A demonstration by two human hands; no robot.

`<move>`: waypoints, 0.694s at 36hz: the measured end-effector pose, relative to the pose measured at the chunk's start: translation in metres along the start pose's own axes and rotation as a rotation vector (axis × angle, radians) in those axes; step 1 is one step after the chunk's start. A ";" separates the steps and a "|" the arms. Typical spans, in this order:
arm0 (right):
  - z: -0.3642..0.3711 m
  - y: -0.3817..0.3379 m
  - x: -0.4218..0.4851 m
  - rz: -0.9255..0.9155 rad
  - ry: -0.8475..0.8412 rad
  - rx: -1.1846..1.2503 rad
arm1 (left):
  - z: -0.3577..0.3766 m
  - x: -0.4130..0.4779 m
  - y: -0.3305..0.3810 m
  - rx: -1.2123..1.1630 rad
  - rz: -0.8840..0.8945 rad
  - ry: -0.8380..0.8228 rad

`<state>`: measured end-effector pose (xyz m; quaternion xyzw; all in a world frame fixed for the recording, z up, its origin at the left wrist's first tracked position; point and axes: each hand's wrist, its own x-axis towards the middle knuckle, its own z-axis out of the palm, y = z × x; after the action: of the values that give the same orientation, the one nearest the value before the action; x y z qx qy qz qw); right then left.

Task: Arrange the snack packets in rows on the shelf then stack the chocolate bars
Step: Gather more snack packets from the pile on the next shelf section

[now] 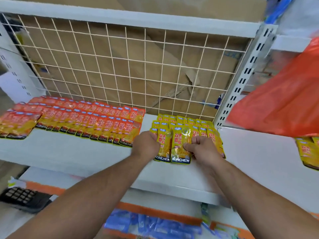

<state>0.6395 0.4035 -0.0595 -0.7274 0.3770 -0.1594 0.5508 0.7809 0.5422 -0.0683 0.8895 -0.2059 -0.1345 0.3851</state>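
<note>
The left hand (pixel 146 144) curls round the left edge of the yellow packets (pixel 181 147) near the right end of the shelf (pixel 69 152); the right hand (pixel 202 147) pinches the front packet; the slick, overlapped film could likely slide, fanning the row or tipping packets off the front edge; red packets (pixel 77 118) lie in rows at the back left; a wire grid (pixel 145 66) backs the white shelf, with cardboard (pixel 172 54) behind it.

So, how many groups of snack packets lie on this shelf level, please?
3: orange group at left, yellow group at centre, second yellow group far right, partly cropped.
</note>
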 end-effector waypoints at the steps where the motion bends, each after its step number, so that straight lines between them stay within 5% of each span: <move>1: 0.003 0.001 -0.001 0.008 0.025 0.015 | 0.000 0.002 -0.002 0.031 0.025 -0.007; 25: 0.029 -0.008 -0.005 0.127 0.134 0.031 | 0.002 0.018 -0.012 0.086 0.183 -0.104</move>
<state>0.6574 0.4274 -0.0614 -0.6811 0.4559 -0.1781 0.5445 0.7996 0.5401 -0.0801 0.8746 -0.3114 -0.1358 0.3459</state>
